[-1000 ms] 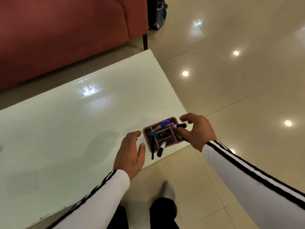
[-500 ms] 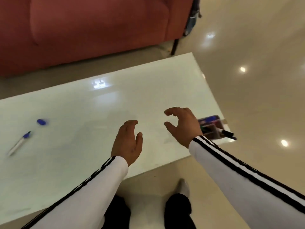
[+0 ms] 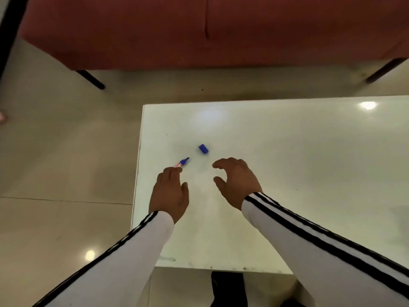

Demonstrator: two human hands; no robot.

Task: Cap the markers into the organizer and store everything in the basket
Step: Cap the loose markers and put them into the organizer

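Observation:
An uncapped blue marker lies on the white table near its left edge, blue tip pointing up and right. My left hand lies over the marker's body with its fingertips on it, and only the tip end shows. The loose blue cap rests a little beyond the tip. Just right of the marker and below the cap, my right hand hovers with fingers and thumb spread and curved, holding nothing. Neither the organizer nor the basket is in view.
A red sofa on dark legs stands beyond the table's far edge. Glossy beige floor tiles lie to the left. My dark trouser legs show below the table's near edge.
The view has swung left, away from the organizer at the table's right corner. Both hands moved across to the uncapped blue marker and its cap, and the left hand now covers the marker's body.

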